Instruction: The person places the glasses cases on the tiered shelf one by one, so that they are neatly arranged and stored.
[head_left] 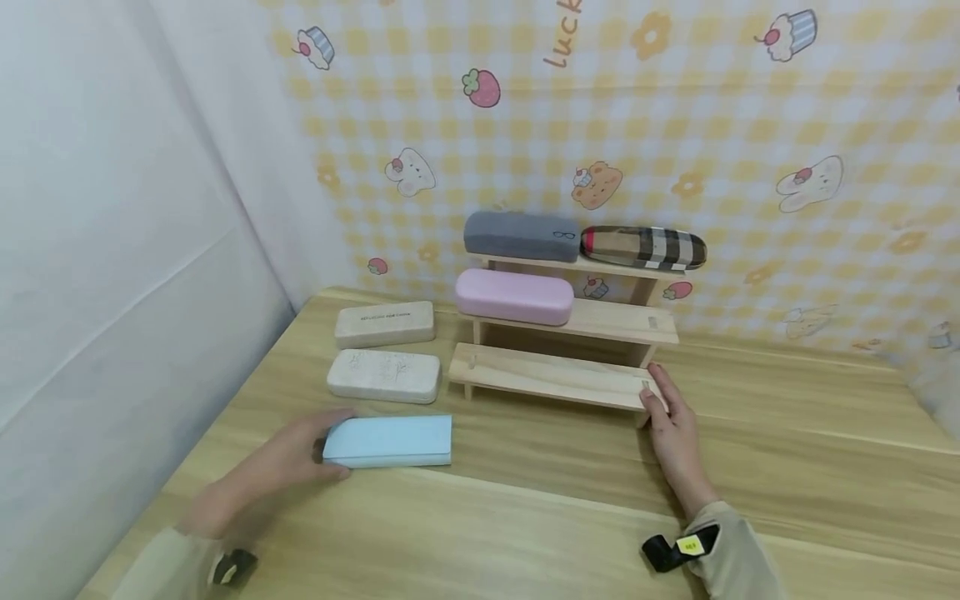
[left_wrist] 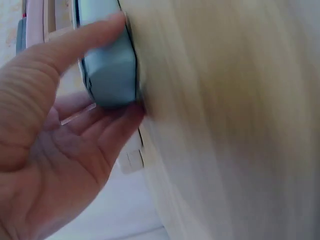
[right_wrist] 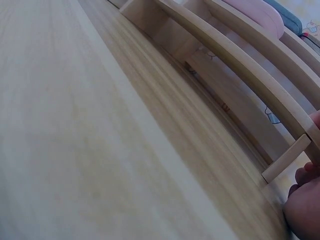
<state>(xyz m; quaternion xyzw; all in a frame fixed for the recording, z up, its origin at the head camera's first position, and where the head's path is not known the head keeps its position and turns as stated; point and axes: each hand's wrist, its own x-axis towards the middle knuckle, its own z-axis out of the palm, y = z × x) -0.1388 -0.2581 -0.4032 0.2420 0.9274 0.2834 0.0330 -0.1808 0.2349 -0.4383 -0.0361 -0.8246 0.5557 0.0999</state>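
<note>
A light blue glasses case (head_left: 388, 442) lies on the table at the front left. My left hand (head_left: 303, 446) is round its left end, thumb along the near side and fingers at the far side; the left wrist view shows the case's end (left_wrist: 116, 75) between them. My right hand (head_left: 672, 433) grips the right end of the lowest shelf of a three-step wooden stand (head_left: 555, 377), thumb on top. In the right wrist view only part of that hand (right_wrist: 305, 200) shows at the right edge, by the stand's leg (right_wrist: 287, 159).
Two whitish glasses cases (head_left: 385, 323) (head_left: 385, 376) lie left of the stand. A pink case (head_left: 514, 297) sits on the middle shelf. Along the top shelf are a grey-blue case (head_left: 521, 236) and a plaid case (head_left: 643, 247). A checked cloth (head_left: 510, 150) hangs behind.
</note>
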